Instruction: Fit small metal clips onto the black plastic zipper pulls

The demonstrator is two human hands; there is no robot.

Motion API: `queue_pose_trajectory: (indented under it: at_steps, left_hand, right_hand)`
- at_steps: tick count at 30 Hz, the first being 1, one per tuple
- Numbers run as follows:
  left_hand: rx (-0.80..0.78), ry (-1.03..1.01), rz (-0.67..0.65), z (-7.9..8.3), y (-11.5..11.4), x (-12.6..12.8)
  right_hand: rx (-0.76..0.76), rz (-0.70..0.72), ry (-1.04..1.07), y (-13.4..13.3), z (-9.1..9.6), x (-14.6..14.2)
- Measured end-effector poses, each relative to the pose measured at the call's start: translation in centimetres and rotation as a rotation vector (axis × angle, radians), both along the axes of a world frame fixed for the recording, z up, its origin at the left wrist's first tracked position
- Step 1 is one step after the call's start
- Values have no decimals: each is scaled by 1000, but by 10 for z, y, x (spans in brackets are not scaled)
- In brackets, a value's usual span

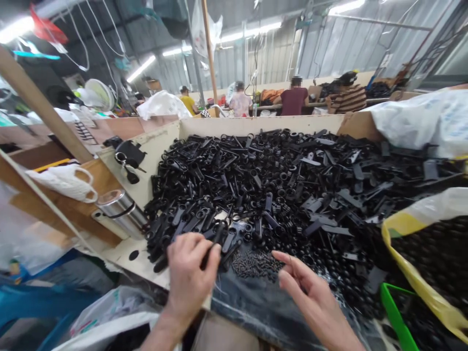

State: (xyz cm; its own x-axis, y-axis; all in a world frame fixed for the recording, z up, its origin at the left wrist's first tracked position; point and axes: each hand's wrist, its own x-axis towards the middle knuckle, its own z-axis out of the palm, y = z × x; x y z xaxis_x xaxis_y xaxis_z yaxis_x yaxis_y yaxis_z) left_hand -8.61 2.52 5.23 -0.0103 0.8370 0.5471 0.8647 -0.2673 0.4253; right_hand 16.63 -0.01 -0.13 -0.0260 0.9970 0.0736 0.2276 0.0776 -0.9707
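Just beyond both hands, wide heap of black parts (219, 168). My left hand (193, 270) closed on one black part (219, 233), thumb pressing toward fingers. My right hand (310, 292) open, index finger stretched out, thumb apart; contact unclear. Pile of tiny dark pieces (252, 264) between hands. Metal flask (126, 212) left of left hand; green bin (397, 314) right of right hand.

Corrug. metal wall (331, 51) at bk., bright fluor. tubes (347, 7) o/head.

Bare hands (193, 267), bare forearms (166, 326)
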Motion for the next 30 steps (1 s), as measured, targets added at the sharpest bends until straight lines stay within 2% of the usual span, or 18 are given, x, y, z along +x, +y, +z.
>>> queue_pose_trajectory:
  at_steps: [2, 4, 8, 13, 16, 19, 21, 23, 25, 27, 28, 30]
  left_hand:
    - [105, 262, 168, 4, 19, -22]
    - [153, 385, 230, -2, 35, -38]
    - [213, 303, 206, -26, 46, -50]
    - [227, 162, 135, -33, 31, -46]
    - [241, 68, 83, -34, 15, -39]
    - [220, -114, -45, -37, -3, -29]
    - [64, -334, -122, -38, -12, -20]
    - [-272, -648, -166, -35, -17, -8]
    - [-715, -997, -243, -32, -21, 5]
    - [-1121, -1224, -415, -31, -25, 18]
    - [-1258, -1269, -530, -32, -28, 24]
    - [-1423, -1277, -758, -38, -34, 33]
  right_hand:
    - [71, -23, -129, 17, 11, 5]
    - [150, -45, -317, 40, 21, 13]
    - [181, -146, -655, 85, 33, 31]
    - [92, -126, -907, 111, 35, 26]
    - [65, -118, -981, 113, 35, 21]
    - [69, -133, -982, 105, 40, 30]
    - [81, -146, -961, 90, 47, 38]
    - [105, -76, -888, 66, 56, 43]
    - [142, 153, -726, 36, 65, 41]
    - [162, 447, -579, 7, 71, 32]
    - [152, 549, -564, -4, 73, 27]
    - [114, 664, -563, -17, 74, 20]
